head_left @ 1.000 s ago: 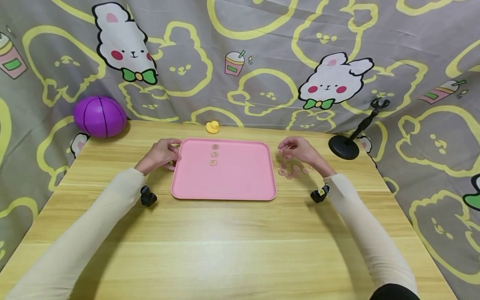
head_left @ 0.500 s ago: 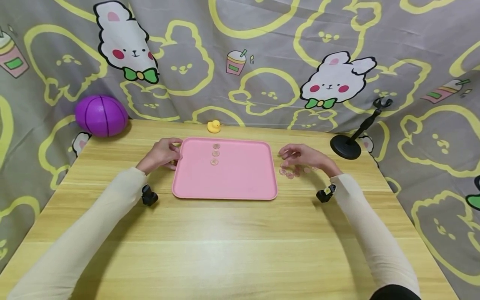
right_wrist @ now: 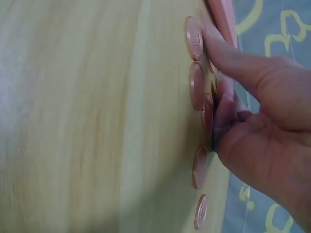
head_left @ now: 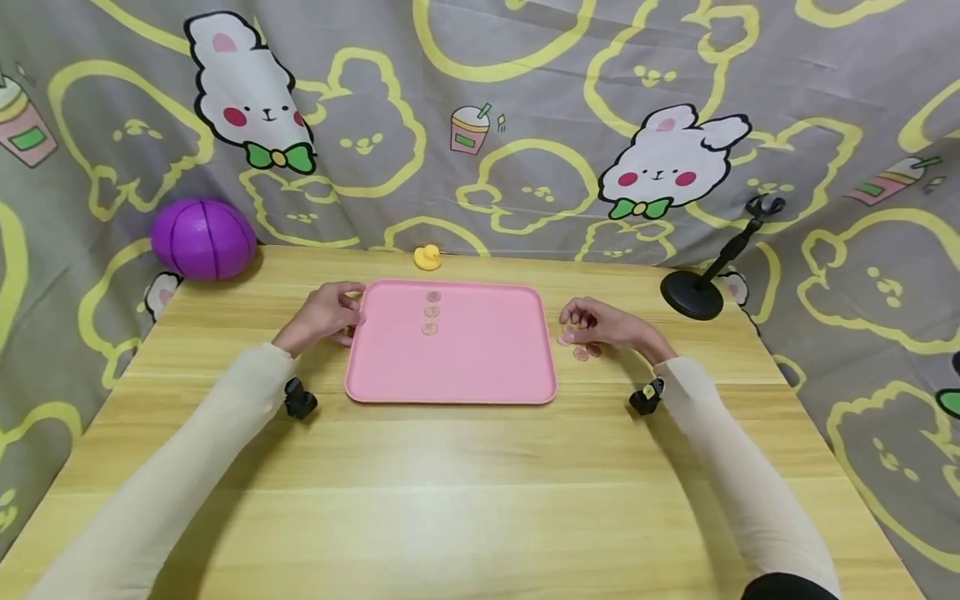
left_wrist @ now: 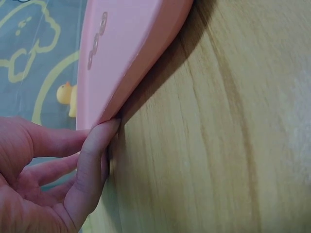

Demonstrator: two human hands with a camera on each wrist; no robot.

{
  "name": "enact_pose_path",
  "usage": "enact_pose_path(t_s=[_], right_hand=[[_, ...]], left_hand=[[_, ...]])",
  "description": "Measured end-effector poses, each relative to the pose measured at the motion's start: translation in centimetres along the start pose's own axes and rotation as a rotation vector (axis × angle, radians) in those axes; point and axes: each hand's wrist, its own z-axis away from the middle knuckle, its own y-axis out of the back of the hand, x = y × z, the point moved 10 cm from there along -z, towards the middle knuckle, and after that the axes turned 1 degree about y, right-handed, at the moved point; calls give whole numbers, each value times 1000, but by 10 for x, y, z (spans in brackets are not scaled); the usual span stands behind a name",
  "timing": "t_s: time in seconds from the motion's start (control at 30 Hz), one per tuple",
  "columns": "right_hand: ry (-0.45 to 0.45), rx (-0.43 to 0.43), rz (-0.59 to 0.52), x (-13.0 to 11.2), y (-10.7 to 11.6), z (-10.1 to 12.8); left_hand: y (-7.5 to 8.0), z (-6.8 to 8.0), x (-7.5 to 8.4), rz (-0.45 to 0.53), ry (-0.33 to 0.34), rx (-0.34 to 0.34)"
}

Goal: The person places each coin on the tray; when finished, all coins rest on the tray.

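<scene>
A pink tray [head_left: 480,367] lies in the middle of the wooden table, with three copper coins [head_left: 431,312] in a column near its far edge. My left hand [head_left: 326,312] holds the tray's left rim, one finger [left_wrist: 92,160] pressed against the tray [left_wrist: 131,48] edge. Several more coins [head_left: 587,352] lie on the table right of the tray. My right hand [head_left: 600,327] is down on them with curled fingers. Its index finger [right_wrist: 228,56] reaches the end coin [right_wrist: 194,39], and another fingertip pinches at a tilted coin [right_wrist: 206,114].
A purple ball [head_left: 202,237] sits at the table's back left and a small yellow duck [head_left: 427,257] behind the tray. A black stand with a round base [head_left: 693,293] is at the back right. A patterned cloth hangs behind the table.
My right hand has dropped from above the loose coins down onto them, toward the tray's right edge. The left hand has stayed at the tray's rim.
</scene>
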Motion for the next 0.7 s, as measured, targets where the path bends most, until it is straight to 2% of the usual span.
enact_pose_path(t_s=[0.2, 0.3, 0.53, 0.7], right_hand=[[-87, 246, 46, 7, 16, -1], [-122, 325, 37, 8, 22, 0], [-171, 397, 206, 2, 37, 3], [-145, 340, 239, -1, 37, 4]], left_hand=[[0, 1, 1, -7, -3, 3], [1, 2, 2, -9, -6, 4], [0, 1, 2, -11, -11, 0], [-1, 1, 2, 4, -12, -11]])
